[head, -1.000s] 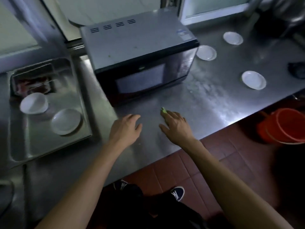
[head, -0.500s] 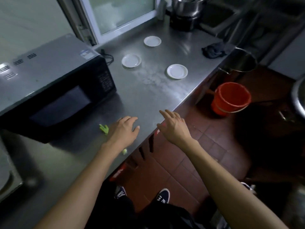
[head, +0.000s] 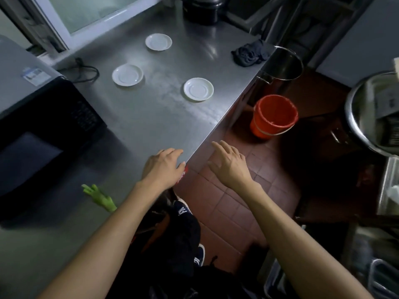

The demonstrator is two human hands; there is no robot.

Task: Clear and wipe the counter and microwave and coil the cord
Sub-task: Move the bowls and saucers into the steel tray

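I am standing in what looks like a working commercial kitchen rather than a home one. The long counter [head: 164,117] in front of me is bare stainless steel, set against a window [head: 86,11], with a black microwave [head: 43,126] at my left and its cord [head: 86,70] lying behind it. Three small white saucers [head: 127,74] sit apart on the steel, and a dark rag [head: 249,53] is bunched near the far edge. A large steel stockpot [head: 282,65] and an orange bucket [head: 273,116] stand on the red-brown tiled floor [head: 233,203], a big metal bowl [head: 362,117] is at my right, and a dark pot [head: 203,9] stands at the counter's end.
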